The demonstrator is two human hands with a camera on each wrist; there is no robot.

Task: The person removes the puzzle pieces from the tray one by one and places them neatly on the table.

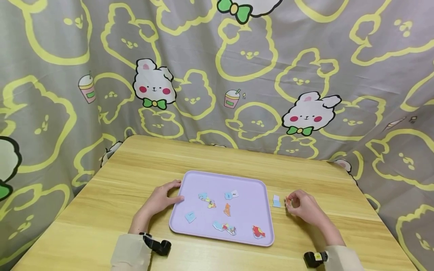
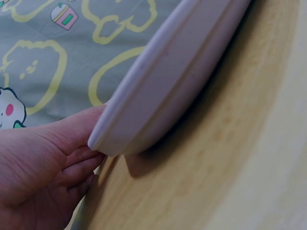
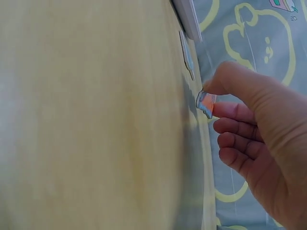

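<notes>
Left hand gripping purple tray, right hand pinching orange piece, blue edge plain only in right wrist view

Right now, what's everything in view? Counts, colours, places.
Table: 1, wood-toned, mid-view
Tray: 1, lilac, on the table
Pieces: at least 6, multicoloured, on the tray
Loose piece: 1, white and blue, on table right of tray
Held piece: 1, orange and blue, in the right hand
Curtain: count unclear, grey and yellow, behind the table
Wrist cameras: 2, black, one per wrist
Sleeves: 2, beige, one per arm
Left hand: 1, bare, gripping the tray's left edge
Right hand: 1, bare, right of the tray
</notes>
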